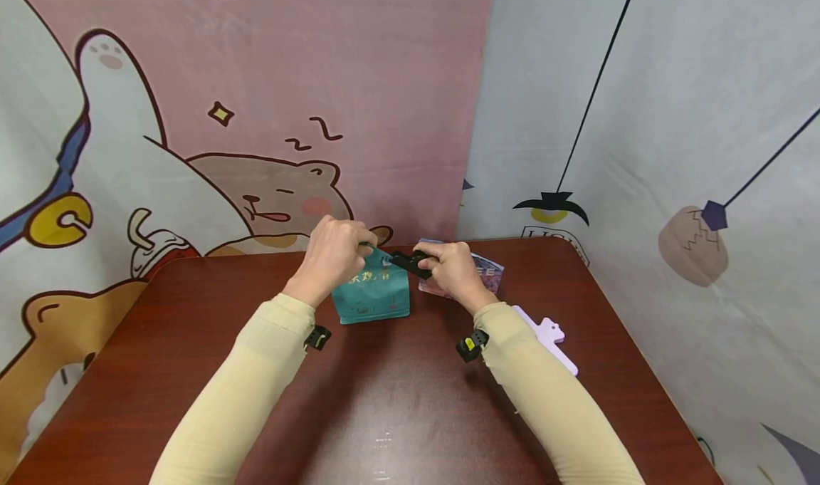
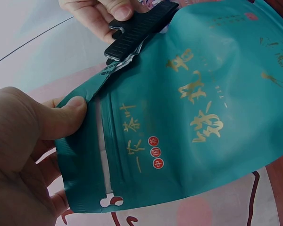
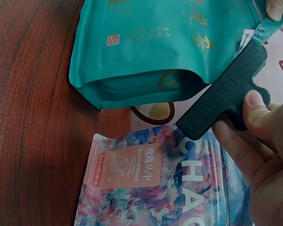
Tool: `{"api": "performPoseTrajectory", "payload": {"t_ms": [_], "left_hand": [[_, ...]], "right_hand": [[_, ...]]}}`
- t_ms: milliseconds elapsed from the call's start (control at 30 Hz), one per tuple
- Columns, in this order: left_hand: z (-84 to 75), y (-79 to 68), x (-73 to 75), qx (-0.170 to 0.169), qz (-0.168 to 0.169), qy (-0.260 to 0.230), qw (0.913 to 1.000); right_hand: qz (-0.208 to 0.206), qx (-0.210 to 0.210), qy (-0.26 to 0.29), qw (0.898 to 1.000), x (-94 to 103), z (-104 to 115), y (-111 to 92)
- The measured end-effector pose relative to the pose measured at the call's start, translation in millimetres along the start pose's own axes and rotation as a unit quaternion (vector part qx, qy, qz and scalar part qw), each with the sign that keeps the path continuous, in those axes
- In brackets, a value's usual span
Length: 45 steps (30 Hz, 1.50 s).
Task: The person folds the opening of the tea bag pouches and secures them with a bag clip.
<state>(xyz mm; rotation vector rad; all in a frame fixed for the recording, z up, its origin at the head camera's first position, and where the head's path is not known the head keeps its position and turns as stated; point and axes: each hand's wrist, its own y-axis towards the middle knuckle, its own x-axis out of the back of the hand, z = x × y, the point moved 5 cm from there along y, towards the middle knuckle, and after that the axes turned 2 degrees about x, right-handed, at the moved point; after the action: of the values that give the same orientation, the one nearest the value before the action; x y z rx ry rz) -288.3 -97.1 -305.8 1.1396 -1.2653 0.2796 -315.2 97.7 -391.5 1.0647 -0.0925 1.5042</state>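
Note:
A teal tea bag (image 1: 374, 301) with gold characters stands near the back of the table. My left hand (image 1: 336, 252) pinches its top strip (image 2: 80, 160) between thumb and fingers; a slit runs below that strip in the left wrist view. My right hand (image 1: 453, 271) grips a black bag clip (image 3: 226, 89) by its handle, thumb on one side and fingers on the other. The clip lies across the bag's top edge at the right corner, where the strip is folded over. Whether its jaws clamp the bag I cannot tell.
Behind and below my right hand lies a pink and blue patterned pouch (image 3: 179, 193) with white letters. A pale purple clip (image 1: 547, 337) rests on the brown table (image 1: 384, 414), partly behind my right forearm. A printed cloth (image 1: 397, 100) hangs behind the table's far edge.

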Motion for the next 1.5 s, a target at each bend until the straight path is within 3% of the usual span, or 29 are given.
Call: {"api": "performPoseTrajectory", "payload": {"t_ms": [1500], "left_hand": [[0.5,1.8,-0.7,0.009,0.014,-0.008,0.9998]], "right_hand": [[-0.018,0.051,-0.034,0.998,-0.5,19.3,8.1]]}}
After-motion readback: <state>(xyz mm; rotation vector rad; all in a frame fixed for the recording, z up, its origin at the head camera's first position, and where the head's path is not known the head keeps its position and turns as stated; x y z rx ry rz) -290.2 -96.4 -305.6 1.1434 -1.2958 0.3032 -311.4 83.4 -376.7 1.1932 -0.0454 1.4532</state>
